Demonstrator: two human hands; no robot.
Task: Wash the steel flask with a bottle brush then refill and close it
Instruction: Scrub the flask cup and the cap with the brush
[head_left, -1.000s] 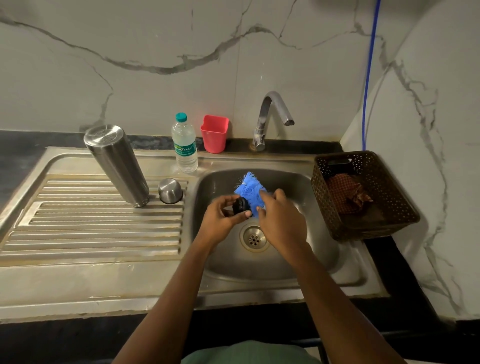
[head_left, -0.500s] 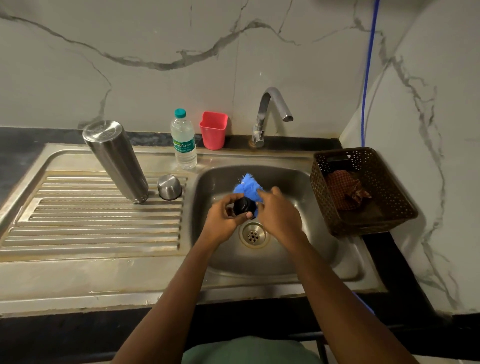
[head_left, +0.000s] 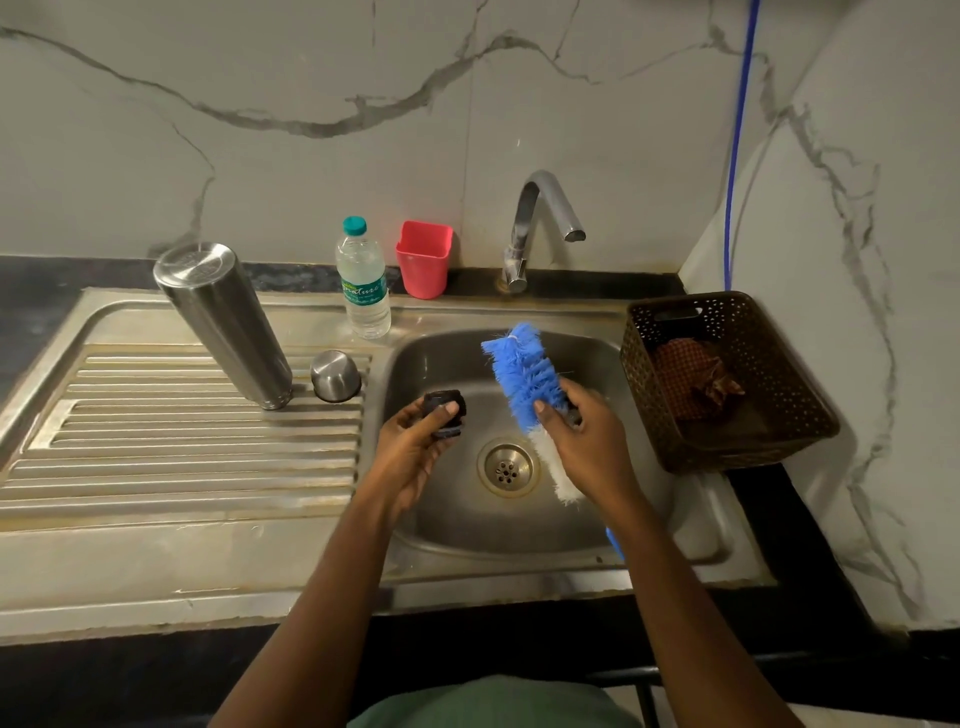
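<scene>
Left hand (head_left: 415, 447): fingers (head_left: 402, 418) curl under the black stopper (head_left: 442, 413) and the thumb is clamped across its top, so the piece is pinched firmly, low centre of the frame, over the left half of the sink (head_left: 649, 519). Right hand (head_left: 587, 441): fingers and thumb are wrapped round the bottle brush (head_left: 524, 374) at its bristled middle. The blue head points up toward the tap (head_left: 540, 223), the white bristles and blue handle end trail down past my wrist. Brush and stopper are apart, not touching. No water shows at the spout. The steel flask (head_left: 223, 322) stands mouth-down on the drainboard (head_left: 182, 457), left of centre, with its steel cap (head_left: 335, 375) just beside its foot. Judgement: the flask body looks done and draining, and the stopper is the part in hand. To do it well, I should bring the blue bristles onto the stopper's rim and underside, turn the stopper with my left thumb so every side meets them, and work over the drain (head_left: 506, 465) so drips stay in the basin. A grip further down the handle should give better reach. Risk: a wet stopper can slip, so keep it low in the basin. Water bottle (head_left: 362, 280) and pink cup (head_left: 423, 257) stand along the back rim, left of the tap, and the basket (head_left: 727, 384) sits at right.
</scene>
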